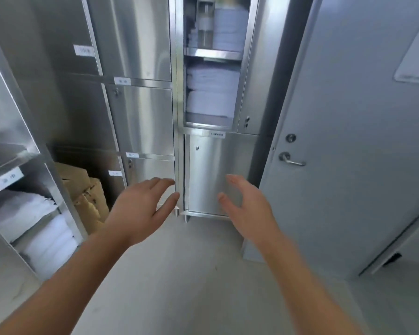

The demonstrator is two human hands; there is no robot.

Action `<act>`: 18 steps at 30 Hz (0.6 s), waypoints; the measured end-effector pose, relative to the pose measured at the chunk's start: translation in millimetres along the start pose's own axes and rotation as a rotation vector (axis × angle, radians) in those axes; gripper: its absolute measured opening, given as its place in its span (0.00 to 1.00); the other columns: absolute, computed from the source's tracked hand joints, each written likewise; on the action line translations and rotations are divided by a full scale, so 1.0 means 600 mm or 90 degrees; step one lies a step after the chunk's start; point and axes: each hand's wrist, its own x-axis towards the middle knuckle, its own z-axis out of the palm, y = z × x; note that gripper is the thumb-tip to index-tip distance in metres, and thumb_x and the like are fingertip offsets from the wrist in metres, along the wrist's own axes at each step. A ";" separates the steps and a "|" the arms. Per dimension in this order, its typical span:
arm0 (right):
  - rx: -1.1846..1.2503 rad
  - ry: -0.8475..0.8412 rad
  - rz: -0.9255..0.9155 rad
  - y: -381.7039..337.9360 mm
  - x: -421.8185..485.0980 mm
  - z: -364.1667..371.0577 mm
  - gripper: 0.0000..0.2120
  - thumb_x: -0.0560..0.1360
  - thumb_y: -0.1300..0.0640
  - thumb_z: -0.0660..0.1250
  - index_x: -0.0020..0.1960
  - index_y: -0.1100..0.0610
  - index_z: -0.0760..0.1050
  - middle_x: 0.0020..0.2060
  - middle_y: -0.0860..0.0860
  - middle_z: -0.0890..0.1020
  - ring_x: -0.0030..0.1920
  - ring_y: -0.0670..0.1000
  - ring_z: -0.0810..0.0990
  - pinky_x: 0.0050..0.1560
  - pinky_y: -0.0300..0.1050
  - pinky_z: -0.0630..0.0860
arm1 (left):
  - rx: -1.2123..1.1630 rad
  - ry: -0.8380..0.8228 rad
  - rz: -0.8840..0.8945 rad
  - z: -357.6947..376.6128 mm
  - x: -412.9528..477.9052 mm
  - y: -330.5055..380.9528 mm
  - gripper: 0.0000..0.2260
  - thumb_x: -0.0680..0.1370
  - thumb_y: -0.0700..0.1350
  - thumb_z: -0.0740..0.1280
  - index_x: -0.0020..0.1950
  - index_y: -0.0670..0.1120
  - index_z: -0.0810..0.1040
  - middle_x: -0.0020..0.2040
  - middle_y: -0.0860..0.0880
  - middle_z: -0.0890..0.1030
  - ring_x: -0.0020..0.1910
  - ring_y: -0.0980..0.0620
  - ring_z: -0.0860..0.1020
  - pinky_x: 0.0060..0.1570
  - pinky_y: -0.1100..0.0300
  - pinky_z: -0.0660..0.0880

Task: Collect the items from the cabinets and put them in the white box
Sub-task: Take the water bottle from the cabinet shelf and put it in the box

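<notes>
at the far left stands an open stainless steel shelf unit [15,151], its lower shelves holding folded white towels [34,221] in soft stacks; a small white label [7,180] on one shelf edge is too blurred to read. just right of it, in the corner on the pale grey floor [191,274], sit crumpled brown cardboard boxes [82,187]. next comes a wide stainless steel cabinet with closed doors [140,117], each door with a small lock and a white tag above it. the left hand [143,209] is held out in front of the lowest of these doors, back of the hand up, fingers straight and slightly spread, holding nothing; whether its fingertips touch the metal cannot be told. to the right is a tall narrow stainless steel cabinet [213,163] whose lower door is closed and whose upper compartment stands open. inside, stacked white folded linens [212,93] fill two shelves, and a clear upright bottle [205,25] stands on the upper shelf just beside the top stack. the right hand [247,211] is in front of the closed lower door, fingers spread and gently curved, thumb apart, gripping nothing. at the far right is a plain grey door [348,141] with a metal lever handle [290,160] and a round lock above it.
</notes>
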 end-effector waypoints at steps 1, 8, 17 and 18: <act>-0.005 0.007 -0.012 -0.016 0.008 -0.009 0.24 0.81 0.45 0.66 0.75 0.46 0.70 0.71 0.43 0.76 0.73 0.45 0.71 0.64 0.34 0.62 | 0.007 0.020 0.001 -0.020 0.012 -0.005 0.22 0.81 0.61 0.51 0.65 0.51 0.75 0.55 0.50 0.83 0.50 0.47 0.81 0.50 0.52 0.76; -0.057 0.034 -0.081 -0.131 0.059 0.004 0.25 0.81 0.43 0.65 0.77 0.44 0.68 0.73 0.42 0.74 0.74 0.46 0.68 0.69 0.41 0.66 | 0.047 0.030 0.007 -0.115 0.053 -0.066 0.25 0.81 0.62 0.48 0.65 0.50 0.74 0.56 0.52 0.81 0.53 0.47 0.79 0.55 0.49 0.74; -0.036 0.000 -0.133 -0.324 0.147 0.197 0.25 0.80 0.41 0.64 0.76 0.42 0.67 0.73 0.39 0.72 0.74 0.43 0.67 0.67 0.40 0.66 | 0.063 0.017 -0.050 -0.215 0.013 -0.324 0.28 0.80 0.63 0.44 0.67 0.52 0.73 0.59 0.53 0.80 0.56 0.49 0.78 0.57 0.52 0.71; -0.032 -0.005 -0.137 -0.344 0.157 0.228 0.25 0.80 0.41 0.65 0.76 0.42 0.67 0.73 0.39 0.72 0.74 0.43 0.66 0.67 0.41 0.66 | 0.064 0.019 -0.056 -0.223 0.004 -0.355 0.28 0.80 0.64 0.43 0.66 0.52 0.74 0.58 0.53 0.80 0.55 0.49 0.79 0.56 0.52 0.71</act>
